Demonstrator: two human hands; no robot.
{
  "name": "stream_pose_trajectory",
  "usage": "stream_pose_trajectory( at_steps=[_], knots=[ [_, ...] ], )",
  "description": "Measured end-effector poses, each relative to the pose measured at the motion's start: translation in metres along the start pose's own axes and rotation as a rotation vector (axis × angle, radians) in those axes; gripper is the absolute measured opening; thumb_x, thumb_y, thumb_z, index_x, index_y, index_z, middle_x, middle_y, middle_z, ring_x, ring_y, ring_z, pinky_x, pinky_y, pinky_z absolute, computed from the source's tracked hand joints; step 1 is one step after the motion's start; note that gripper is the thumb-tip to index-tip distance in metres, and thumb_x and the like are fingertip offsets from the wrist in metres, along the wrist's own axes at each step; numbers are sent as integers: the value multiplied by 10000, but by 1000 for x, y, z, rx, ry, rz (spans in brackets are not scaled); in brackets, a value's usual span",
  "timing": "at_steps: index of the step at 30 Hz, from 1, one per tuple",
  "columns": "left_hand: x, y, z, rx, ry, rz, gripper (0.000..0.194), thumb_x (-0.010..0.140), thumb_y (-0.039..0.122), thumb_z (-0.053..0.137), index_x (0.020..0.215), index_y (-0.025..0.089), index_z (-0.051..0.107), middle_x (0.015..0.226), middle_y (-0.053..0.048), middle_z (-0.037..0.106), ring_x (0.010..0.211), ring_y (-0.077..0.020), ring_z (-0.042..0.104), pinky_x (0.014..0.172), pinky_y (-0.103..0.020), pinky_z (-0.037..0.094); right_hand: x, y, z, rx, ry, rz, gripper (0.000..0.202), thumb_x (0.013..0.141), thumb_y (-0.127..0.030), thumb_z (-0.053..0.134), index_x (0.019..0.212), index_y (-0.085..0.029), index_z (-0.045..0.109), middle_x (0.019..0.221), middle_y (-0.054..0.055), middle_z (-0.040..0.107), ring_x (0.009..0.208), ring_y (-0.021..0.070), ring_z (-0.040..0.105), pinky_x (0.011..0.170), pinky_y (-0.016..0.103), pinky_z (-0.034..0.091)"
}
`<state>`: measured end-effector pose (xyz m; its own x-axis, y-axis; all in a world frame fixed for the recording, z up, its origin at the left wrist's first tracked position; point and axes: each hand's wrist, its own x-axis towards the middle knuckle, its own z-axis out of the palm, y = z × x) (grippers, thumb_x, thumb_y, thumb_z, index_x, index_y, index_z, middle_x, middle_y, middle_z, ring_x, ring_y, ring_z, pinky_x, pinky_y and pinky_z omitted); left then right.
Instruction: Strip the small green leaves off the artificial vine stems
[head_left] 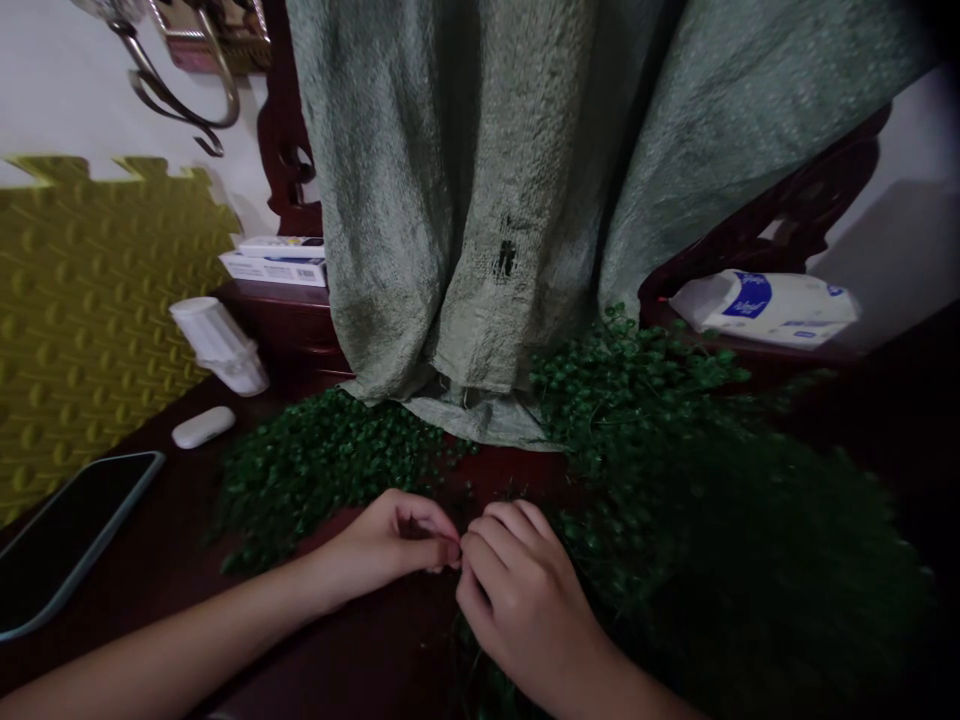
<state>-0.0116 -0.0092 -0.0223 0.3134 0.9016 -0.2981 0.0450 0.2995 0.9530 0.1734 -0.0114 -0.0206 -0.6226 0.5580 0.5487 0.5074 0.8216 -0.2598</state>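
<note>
My left hand point(405, 540) is closed in a pinch, thumb against fingertips. Meeting it at the fingertips is my right hand point(517, 590), its fingers curled over and pressed together. Whatever sits between the two sets of fingertips is too small or hidden to name. Beyond my left hand lies a pile of small green sprigs with bead-like tips point(330, 450). A larger heap of similar green sprigs point(675, 480) spreads beside and behind my right hand, with thin dark strands showing under that hand.
A dark red table point(345, 660) bears everything. A grey-green woven sack point(510, 180) hangs behind the piles. To the left are a phone point(75, 530), a white oval case point(203, 427), a white cup-like container point(219, 343) and flat boxes point(274, 265). A tissue pack point(772, 305) sits at right.
</note>
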Motion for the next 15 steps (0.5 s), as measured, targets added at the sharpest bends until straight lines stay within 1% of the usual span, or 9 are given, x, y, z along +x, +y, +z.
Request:
stream_pose_trajectory(
  at_steps=[4, 10, 12, 15],
  knots=[
    [0, -1, 4, 12, 3, -1, 59, 660, 179, 736, 674, 127, 713, 601, 8, 683, 524, -83, 523, 527, -185, 390, 0, -2, -2, -60, -51, -67, 214, 826, -38, 448, 697, -167, 559, 683, 38, 538, 721, 198, 478, 704, 367, 410],
    [0, -8, 6, 100, 14, 14, 37, 619, 145, 704, 641, 123, 684, 562, 24, 641, 530, -93, 515, 537, -195, 377, -3, -4, 0, -82, -40, -71, 213, 814, -44, 445, 673, -164, 552, 657, 34, 523, 702, 195, 458, 749, 403, 401],
    [-1, -9, 7, 136, 29, 25, 7, 620, 129, 667, 625, 124, 666, 568, 17, 641, 545, -104, 523, 545, -203, 384, -4, -4, 4, -76, -33, -48, 217, 803, -40, 438, 669, -170, 549, 655, 34, 525, 697, 195, 450, 736, 397, 392],
    [-2, -7, 9, 157, 64, 53, 13, 628, 125, 644, 617, 126, 650, 572, 21, 620, 563, -106, 513, 559, -208, 385, -4, -3, 8, -17, 3, 32, 212, 788, -35, 437, 672, -180, 539, 657, 26, 531, 694, 187, 457, 722, 376, 379]
  ],
)
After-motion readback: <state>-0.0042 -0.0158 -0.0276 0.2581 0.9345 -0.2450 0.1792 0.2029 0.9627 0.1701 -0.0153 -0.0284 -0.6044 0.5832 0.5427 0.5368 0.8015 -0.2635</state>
